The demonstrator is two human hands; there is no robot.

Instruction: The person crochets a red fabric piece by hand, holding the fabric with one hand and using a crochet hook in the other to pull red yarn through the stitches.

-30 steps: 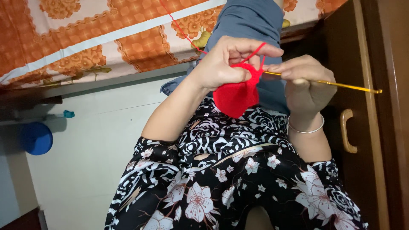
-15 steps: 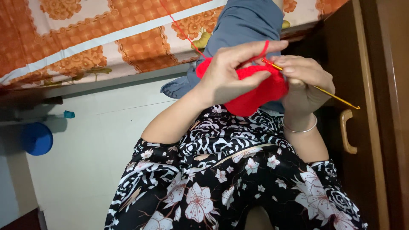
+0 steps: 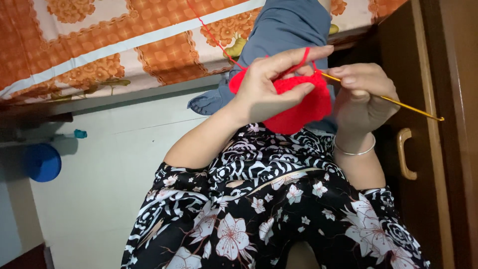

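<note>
Two hands (image 3: 308,89), one red crochet piece (image 3: 303,104), one golden hook (image 3: 398,102)

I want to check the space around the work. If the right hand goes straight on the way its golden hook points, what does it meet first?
The right hand aims the golden hook leftward; its tip is already at the red crochet piece, which the left hand grips. Likely that piece first, then the left fingers; depth is unclear.
</note>
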